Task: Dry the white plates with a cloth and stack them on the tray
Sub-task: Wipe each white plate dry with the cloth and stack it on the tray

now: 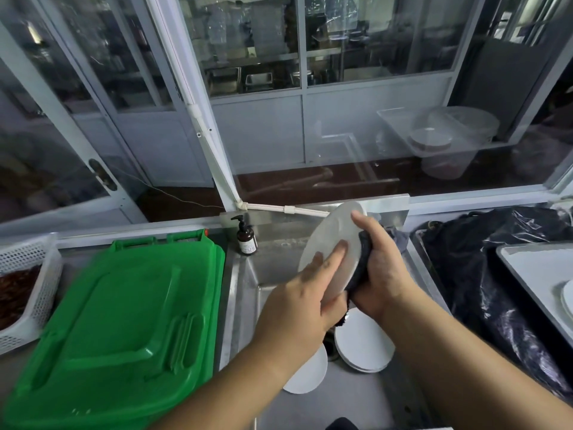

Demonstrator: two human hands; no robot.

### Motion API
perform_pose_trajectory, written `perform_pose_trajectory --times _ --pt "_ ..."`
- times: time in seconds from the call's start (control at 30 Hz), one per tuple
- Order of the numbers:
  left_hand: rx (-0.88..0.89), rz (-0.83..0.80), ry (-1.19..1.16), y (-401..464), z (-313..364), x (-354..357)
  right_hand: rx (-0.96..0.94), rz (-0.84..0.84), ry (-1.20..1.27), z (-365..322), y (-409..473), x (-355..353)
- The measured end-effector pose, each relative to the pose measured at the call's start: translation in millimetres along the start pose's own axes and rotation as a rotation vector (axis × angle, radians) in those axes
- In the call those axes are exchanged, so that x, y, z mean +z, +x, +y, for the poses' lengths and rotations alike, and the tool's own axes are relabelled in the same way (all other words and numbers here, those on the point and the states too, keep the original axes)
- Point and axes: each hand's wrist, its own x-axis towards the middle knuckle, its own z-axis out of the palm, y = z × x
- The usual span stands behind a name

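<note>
Over the steel sink (248,287) I hold a white plate (335,234) tilted on edge. My left hand (305,293) grips its lower edge, fingers lying flat on the face. My right hand (378,268) holds a dark cloth (361,265) against the plate's back, thumb hooked over the rim. Down in the sink lie more white plates: a small stack (364,346) and one (310,373) partly under my left forearm. At the far right stands the grey tray (533,268) with a white plate (568,297) on it, cut off by the frame.
A green plastic lid (124,318) covers the counter left of the sink. A white basket (34,280) with dark red contents sits at far left. A brown pump bottle (246,238) stands at the sink's back corner. Black plastic bags (483,268) lie between sink and tray.
</note>
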Motion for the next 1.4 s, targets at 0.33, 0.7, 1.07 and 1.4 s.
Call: perform_pose_trajectory --times 0.33,0.7,1.07,1.4 --pt "0.083 0.104 0.320 -9 -2 20 -0.059 0.100 0.028 2 6 -19" --pt "-0.866 0.233 -0.909 19 -51 -15 0.027 -0.029 0.265 11 2 -40" --pt "-0.963 0.302 -1.137 11 -72 -30 0.232 0.011 0.339 16 -2 -47" --pt "-0.869 0.228 -1.162 5 -72 -37 0.242 -0.141 0.147 4 -6 -55"
